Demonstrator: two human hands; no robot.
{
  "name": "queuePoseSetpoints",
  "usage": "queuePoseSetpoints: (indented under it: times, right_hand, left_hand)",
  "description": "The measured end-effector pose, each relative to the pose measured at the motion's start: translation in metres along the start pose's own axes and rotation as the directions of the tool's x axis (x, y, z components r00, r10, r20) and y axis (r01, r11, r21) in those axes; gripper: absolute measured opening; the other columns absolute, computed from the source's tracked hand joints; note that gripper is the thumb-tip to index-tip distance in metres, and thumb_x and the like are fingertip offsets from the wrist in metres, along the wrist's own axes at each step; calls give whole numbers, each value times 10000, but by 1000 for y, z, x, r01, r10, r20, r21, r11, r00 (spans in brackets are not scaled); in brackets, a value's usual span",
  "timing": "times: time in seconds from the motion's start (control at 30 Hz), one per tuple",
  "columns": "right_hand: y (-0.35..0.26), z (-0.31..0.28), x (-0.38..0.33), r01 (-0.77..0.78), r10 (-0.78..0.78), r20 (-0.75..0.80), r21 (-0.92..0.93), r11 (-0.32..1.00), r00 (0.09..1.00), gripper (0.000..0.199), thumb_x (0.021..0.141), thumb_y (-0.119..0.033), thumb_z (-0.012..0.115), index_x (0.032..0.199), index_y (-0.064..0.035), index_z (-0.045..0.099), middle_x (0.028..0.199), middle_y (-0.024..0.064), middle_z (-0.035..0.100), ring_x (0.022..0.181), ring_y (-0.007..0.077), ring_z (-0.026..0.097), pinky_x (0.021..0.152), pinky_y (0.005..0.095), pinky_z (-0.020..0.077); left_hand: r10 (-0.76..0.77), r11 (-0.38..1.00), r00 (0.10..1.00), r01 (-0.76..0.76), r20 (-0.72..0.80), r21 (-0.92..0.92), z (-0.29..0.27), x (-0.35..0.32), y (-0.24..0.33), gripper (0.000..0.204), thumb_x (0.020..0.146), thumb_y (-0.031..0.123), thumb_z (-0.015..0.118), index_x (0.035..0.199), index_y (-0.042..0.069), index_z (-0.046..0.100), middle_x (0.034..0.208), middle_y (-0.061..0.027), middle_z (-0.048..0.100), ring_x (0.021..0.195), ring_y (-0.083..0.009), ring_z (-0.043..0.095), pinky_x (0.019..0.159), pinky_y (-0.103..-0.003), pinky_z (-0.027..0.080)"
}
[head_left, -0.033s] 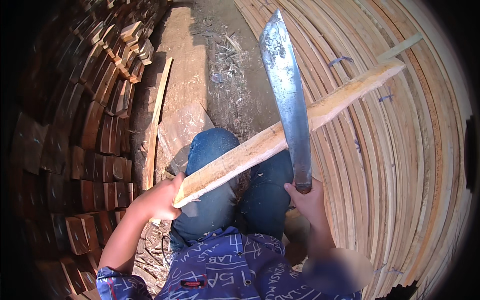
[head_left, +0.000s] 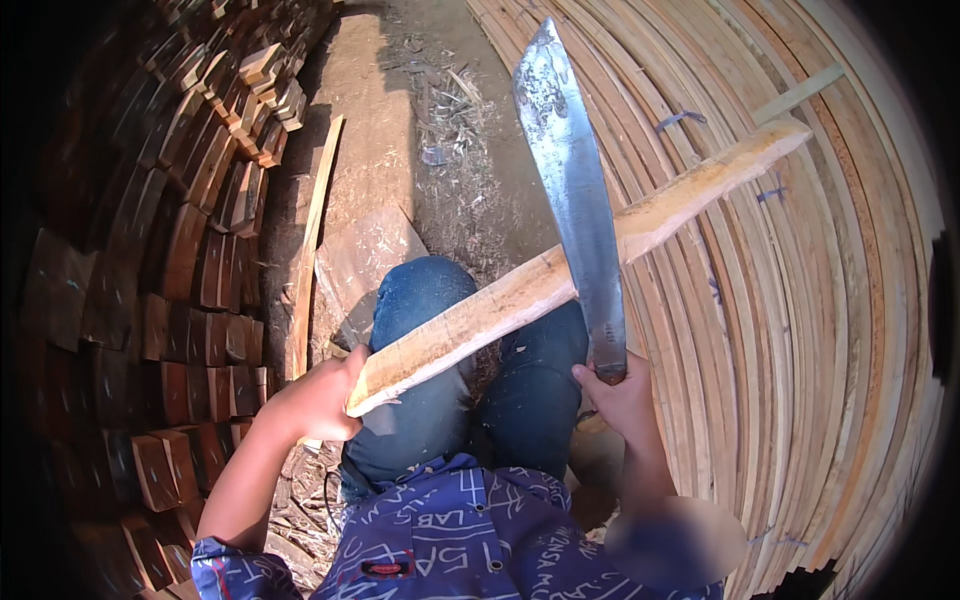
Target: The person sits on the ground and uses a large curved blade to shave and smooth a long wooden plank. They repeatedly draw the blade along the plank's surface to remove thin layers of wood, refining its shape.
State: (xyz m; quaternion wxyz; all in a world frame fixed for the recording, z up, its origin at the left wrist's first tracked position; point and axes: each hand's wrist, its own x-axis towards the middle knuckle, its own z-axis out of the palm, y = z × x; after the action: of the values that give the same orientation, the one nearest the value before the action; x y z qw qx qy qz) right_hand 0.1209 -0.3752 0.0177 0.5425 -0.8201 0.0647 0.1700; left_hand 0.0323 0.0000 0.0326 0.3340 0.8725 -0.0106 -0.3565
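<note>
My left hand (head_left: 325, 398) is closed around the near end of a long, pale wooden strip (head_left: 480, 318). The strip slants up to the right above my knees, its far end over the stacked timber. In my right hand (head_left: 620, 398) is a machete (head_left: 572, 150), gripped by its handle, most of which the fingers hide. Its wide steel blade points away from me, with dark stains near the tip. The blade passes over the strip and covers part of it. Whether the two touch, I cannot tell.
On the right lies a large stack of long, thin timber strips (head_left: 780, 320) with blue ties. A dark stack of cut wooden boards (head_left: 185, 330) rises on the left. A narrow batten (head_left: 318, 230) lies along the ground beside it. Wood shavings (head_left: 460, 130) litter the dirt ground.
The machete's tip has shifted slightly left and its handle slightly right, together with my right hand. The wooden strip and my left hand look the same.
</note>
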Motion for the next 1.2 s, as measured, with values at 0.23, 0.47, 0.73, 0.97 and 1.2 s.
queuePoseSetpoints:
  times: [0.23, 0.47, 0.73, 0.97, 1.2]
  right_hand:
    - [-2, 6, 7, 57, -54, -25, 120, 991, 998, 156, 836, -44, 755, 796, -30, 606, 631, 20, 598, 519, 56, 530, 484, 231, 416]
    - [-11, -3, 9, -32, 41, -19, 321, 947, 999, 174, 826, -57, 768, 803, -24, 599, 652, 10, 594, 490, 63, 533, 424, 222, 404]
    - [-8, -6, 4, 2, -3, 19, 16, 1000, 1000, 158, 826, -64, 768, 842, -13, 619, 661, 12, 603, 550, 66, 558, 493, 246, 450]
    - [-5, 11, -10, 2, 1, 27, -96, 995, 1000, 165, 816, -72, 783, 870, 2, 646, 704, 16, 641, 646, 70, 599, 608, 244, 484]
    - [-7, -3, 4, -92, 107, -33, 314, 945, 994, 182, 805, -71, 793, 890, 18, 659, 699, 37, 643, 631, 110, 624, 606, 259, 494]
  left_hand:
    - [-51, 999, 999, 51, 14, 7, -1, 6, 2, 790, 555, 3, 749, 1240, -47, 360, 971, -320, 621, 979, -483, 622, 828, -461, 515]
    - [-23, 1000, 999, 23, -37, 19, 1, 4, 0, 740, 562, 9, 745, 1200, -40, 375, 968, -318, 622, 971, -493, 619, 824, -463, 517]
    - [-36, 999, 999, 37, -15, 28, -5, 3, 3, 714, 573, 22, 736, 1189, -50, 382, 954, -320, 626, 968, -490, 622, 819, -474, 517]
    - [-1, 1000, 1000, 1, -18, 11, -1, 3, -2, 729, 567, 24, 739, 1196, -60, 380, 940, -328, 624, 951, -494, 623, 812, -475, 519]
    - [3, 1000, 999, -2, -50, 18, 0, 2, 3, 712, 555, 15, 744, 1173, -58, 398, 925, -324, 626, 945, -499, 622, 802, -474, 519]
